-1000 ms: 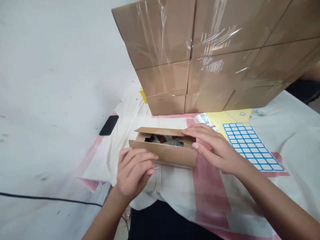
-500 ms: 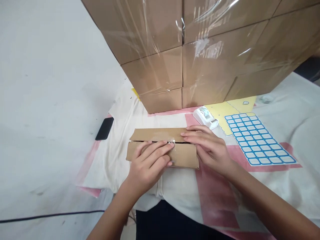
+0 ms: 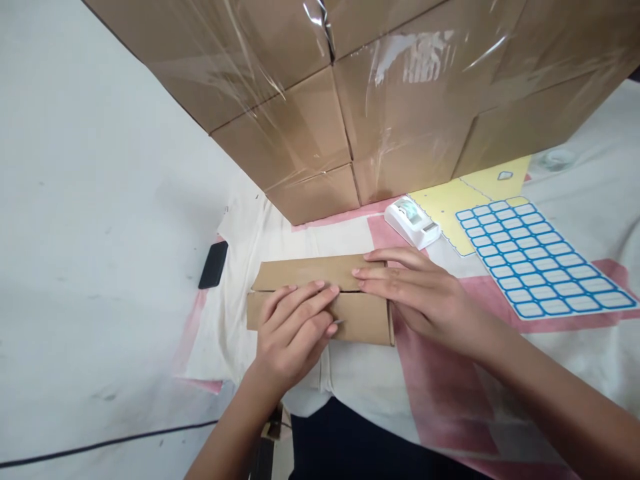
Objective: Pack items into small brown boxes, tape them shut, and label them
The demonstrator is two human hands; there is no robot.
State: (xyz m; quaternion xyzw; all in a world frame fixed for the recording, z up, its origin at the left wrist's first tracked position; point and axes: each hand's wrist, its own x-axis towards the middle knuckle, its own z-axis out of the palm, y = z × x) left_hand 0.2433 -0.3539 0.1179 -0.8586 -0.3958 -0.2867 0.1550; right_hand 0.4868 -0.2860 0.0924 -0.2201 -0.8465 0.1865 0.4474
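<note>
A small brown cardboard box (image 3: 300, 275) lies on the cloth-covered table, its two top flaps folded down and meeting along a seam. My left hand (image 3: 293, 330) rests flat on the near flap, fingers stretched out across the seam. From the right, my right hand (image 3: 415, 293) lies with its fingers extended, pressing down the flaps at the seam. Neither hand holds anything.
A tall stack of cardboard boxes (image 3: 400, 87) wrapped in clear film fills the back. A white tape dispenser (image 3: 413, 221) sits right of it, beside a yellow sheet (image 3: 450, 200) and a sheet of blue-edged labels (image 3: 540, 263). A black phone (image 3: 213, 264) lies at the table's left edge.
The box's flaps, open a second ago with contents showing, are now folded shut. Both hands moved onto the top and press flat on the seam. The view has shifted closer.
</note>
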